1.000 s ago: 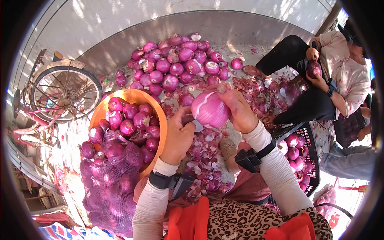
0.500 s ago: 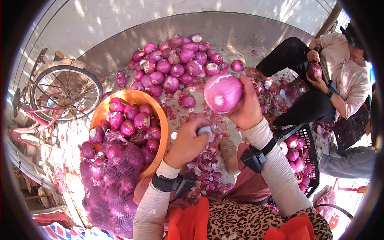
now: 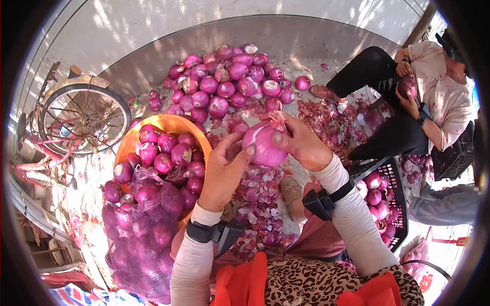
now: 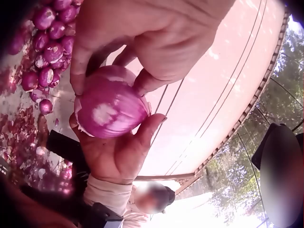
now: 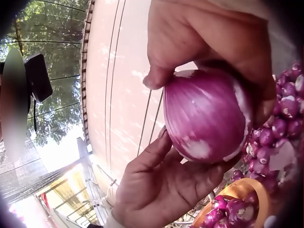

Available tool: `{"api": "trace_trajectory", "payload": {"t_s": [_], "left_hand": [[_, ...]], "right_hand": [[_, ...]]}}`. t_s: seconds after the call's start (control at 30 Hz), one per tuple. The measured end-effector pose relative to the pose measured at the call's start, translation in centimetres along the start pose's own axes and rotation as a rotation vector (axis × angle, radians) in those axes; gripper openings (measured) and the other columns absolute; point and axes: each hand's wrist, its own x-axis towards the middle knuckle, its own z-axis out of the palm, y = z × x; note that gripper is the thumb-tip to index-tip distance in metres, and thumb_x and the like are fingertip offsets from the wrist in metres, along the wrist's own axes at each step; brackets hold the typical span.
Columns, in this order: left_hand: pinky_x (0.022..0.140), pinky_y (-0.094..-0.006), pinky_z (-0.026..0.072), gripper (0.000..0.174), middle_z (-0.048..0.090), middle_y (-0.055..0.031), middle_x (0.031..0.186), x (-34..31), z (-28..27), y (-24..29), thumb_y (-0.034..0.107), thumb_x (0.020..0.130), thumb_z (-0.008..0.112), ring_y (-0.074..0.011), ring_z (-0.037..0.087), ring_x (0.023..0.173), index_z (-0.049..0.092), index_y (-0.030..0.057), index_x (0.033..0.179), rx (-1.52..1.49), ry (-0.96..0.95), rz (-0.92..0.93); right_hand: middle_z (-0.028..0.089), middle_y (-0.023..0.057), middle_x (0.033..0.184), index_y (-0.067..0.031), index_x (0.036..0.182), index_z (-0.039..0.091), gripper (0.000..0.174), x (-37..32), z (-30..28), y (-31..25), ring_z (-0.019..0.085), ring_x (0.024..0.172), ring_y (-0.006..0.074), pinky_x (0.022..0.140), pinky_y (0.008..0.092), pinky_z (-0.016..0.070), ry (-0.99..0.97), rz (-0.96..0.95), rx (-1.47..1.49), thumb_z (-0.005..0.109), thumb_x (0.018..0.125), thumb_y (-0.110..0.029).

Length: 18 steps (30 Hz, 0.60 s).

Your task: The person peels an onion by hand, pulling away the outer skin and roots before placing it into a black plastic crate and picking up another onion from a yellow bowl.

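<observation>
Held onion (image 3: pixel 264 148): we see it between our two hands, its sides touching the fingers (image 4: pixel 82 66) of both.
Left hand (image 3: pixel 222 171): we have its fingers curled round the onion's left side, the thumb (image 3: pixel 244 158) pressed to the near face.
Right hand (image 3: pixel 309 145): we grip the onion's right side with it, fingers bent round the far side and thumb opposite them.
Papery tuft (image 3: pixel 277 121): we find this dry skin at the onion's far end, just beside the right-hand fingers.
Pale patch (image 5: pixel 197 149): we see it on the bulb's glossy purple surface, between the fingers of the two hands.
Onion pile (image 3: pixel 225 88): we see it on the ground beyond the fingers, well apart from them.
Orange tub (image 3: pixel 178 124): we have it left of the left-hand fingers, with onions inside.
Net bag (image 3: pixel 140 245): we see it full of onions, left of the left-hand fingers and nearer our body.
Loose skins (image 3: pixel 260 204): we see them scattered below the fingers.
Black crate (image 3: pixel 399 201): we have it right of the right-hand fingers, onions in it.
Other person (image 3: pixel 436 92): we see them seated well to the right of our fingers, holding another onion (image 3: pixel 407 86).
</observation>
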Motion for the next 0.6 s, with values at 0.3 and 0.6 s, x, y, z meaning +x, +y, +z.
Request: {"api": "trace_trajectory", "payload": {"t_s": [0.3, 0.6], "left_hand": [[0.075, -0.0242, 0.0518, 0.034, 0.062, -0.0085, 0.105, -0.1, -0.1, 0.7, 0.014, 0.091, 0.063, -0.0105, 0.059, 0.089, 0.052, -0.0031, 0.119, -0.031, 0.026, -0.058], [0.072, -0.0261, 0.0514, 0.031, 0.063, -0.0094, 0.101, -0.2, -0.5, 0.3, 0.010, 0.088, 0.065, -0.0131, 0.060, 0.087, 0.057, -0.0045, 0.115, 0.299, -0.069, 0.241]], "right_hand": [[0.051, 0.0108, 0.127, -0.0043, 0.133, 0.044, 0.084, -0.3, 0.1, -0.3, 0.048, 0.120, 0.0218, 0.104, 0.0333, 0.0355, -0.043, -0.164, -0.528, 0.084, 0.061, -0.019], [0.052, 0.0119, 0.122, -0.0038, 0.131, 0.045, 0.084, -0.7, 0.0, -1.2, 0.052, 0.116, 0.0252, 0.101, 0.0352, 0.0396, -0.153, -0.187, -0.648, 0.080, 0.056, -0.014]]}}
